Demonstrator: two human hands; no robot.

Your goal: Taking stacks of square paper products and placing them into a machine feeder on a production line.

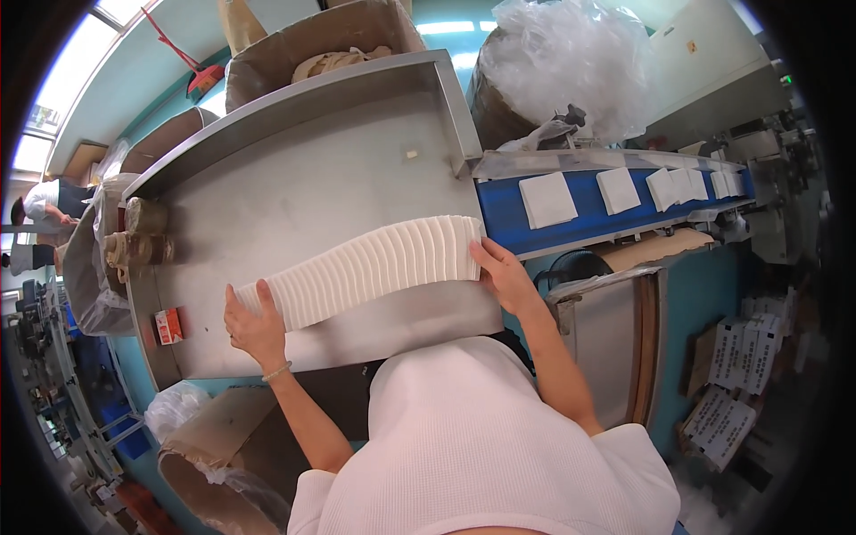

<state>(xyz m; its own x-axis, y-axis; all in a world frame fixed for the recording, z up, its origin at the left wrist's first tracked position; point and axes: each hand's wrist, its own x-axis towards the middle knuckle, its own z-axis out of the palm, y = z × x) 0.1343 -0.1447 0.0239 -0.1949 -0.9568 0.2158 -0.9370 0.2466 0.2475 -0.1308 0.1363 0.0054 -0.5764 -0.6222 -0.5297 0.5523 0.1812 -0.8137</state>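
Note:
A long row of white folded tissue pads [366, 267] lies across the steel table [312, 169]. My left hand [254, 323] presses against the row's left end. My right hand [504, 275] presses against its right end, next to the conveyor. The row is squeezed between both hands. On the blue conveyor belt [508, 218] to the right lie several separate white pads [547, 198].
Rolls of tape [143, 234] and a small red box [168, 325] sit at the table's left edge. Cardboard boxes [294, 45] stand behind the table, a clear plastic bag [571, 62] behind the conveyor. Another person [49, 201] stands far left. Stacked packs [740, 374] lie lower right.

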